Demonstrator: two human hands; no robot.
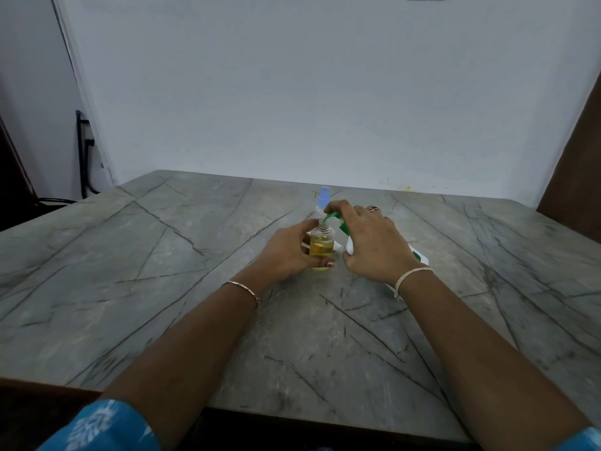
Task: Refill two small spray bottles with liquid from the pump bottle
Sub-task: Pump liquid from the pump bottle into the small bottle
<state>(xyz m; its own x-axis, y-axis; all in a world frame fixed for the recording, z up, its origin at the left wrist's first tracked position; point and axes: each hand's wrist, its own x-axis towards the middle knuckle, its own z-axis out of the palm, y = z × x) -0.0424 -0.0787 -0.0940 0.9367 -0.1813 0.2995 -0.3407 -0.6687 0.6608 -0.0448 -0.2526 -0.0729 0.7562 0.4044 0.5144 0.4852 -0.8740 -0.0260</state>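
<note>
The left hand (286, 252) grips the open spray bottle (321, 244); the right hand (374, 242) clasps the pump bottle (351, 247) beside it. Keep the green spout (331, 218) over its mouth, pressing gently.

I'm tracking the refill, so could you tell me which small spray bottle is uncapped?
The near bottle, holding yellow liquid in the left hand, has an open neck; the far bottle behind it wears a blue spray top.
</note>
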